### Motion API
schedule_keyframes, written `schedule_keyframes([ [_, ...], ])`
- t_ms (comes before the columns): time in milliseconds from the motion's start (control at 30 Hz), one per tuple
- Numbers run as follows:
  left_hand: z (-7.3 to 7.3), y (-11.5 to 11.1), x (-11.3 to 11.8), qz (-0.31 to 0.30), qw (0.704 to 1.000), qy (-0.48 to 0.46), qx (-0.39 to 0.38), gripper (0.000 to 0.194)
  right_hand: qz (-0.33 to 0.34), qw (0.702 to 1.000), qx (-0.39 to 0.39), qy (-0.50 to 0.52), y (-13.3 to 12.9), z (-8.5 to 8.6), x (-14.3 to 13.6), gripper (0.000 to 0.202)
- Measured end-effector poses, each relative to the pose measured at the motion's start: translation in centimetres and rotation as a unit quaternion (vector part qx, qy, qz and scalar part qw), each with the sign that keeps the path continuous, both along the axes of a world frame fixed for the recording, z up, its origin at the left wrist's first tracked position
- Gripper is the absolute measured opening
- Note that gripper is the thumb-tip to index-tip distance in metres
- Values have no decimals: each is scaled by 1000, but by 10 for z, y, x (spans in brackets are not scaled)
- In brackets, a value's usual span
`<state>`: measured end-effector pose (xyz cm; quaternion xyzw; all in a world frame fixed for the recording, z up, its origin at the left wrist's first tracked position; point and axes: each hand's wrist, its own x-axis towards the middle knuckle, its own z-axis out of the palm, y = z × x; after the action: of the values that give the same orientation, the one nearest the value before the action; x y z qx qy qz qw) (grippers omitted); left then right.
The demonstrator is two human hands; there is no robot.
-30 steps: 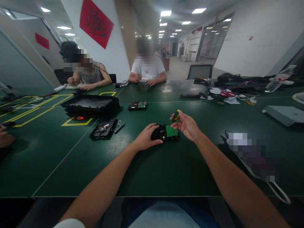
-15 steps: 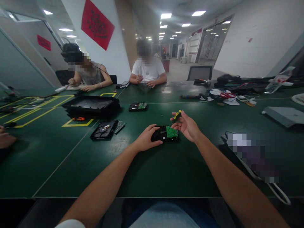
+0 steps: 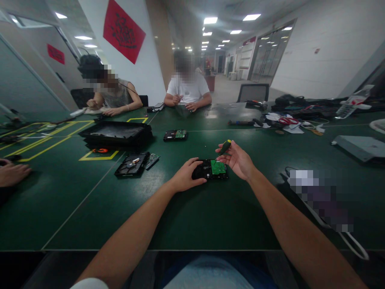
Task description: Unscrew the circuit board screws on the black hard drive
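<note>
A black hard drive (image 3: pixel 202 170) with a green circuit board (image 3: pixel 218 167) on its right part lies flat on the green table in front of me. My left hand (image 3: pixel 189 175) grips the drive's left end, thumb along the near edge and fingers over the far edge. In my right hand (image 3: pixel 237 158) is a screwdriver (image 3: pixel 225 147) with a dark green and yellow handle, pinched between thumb and fingers and tilted. Its thin shaft points down at the circuit board; whether the tip sits in a screw is too small to tell.
Left of the drive lie an opened black drive case (image 3: pixel 131 165) and a loose circuit board (image 3: pixel 152 161). Behind them are stacked black trays (image 3: pixel 117 134); farther off, another hard drive (image 3: pixel 175 135). A strapped, blurred-out object (image 3: pixel 319 198) and a grey box (image 3: pixel 361 147) lie right. Co-workers sit opposite.
The screwdriver handle has turned in my right fingers, showing less yellow. My left hand and the drive stay put. At the far left, another person's hand has come farther into view.
</note>
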<state>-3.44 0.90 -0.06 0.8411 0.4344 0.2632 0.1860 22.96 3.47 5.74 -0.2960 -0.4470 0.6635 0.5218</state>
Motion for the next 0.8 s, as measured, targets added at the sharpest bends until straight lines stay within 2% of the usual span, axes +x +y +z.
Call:
schedule_keyframes([
  [367, -3, 1, -2, -5, 1000, 1, 4, 80, 2, 1000, 26, -12, -1, -1, 0, 36],
  [533, -3, 2, -1, 1, 1000, 5, 7, 80, -4, 1000, 13, -8, 0, -1, 0, 42],
  [800, -3, 2, -2, 2, 1000, 13, 3, 81, -12, 999, 40, -11, -3, 0, 0, 38],
])
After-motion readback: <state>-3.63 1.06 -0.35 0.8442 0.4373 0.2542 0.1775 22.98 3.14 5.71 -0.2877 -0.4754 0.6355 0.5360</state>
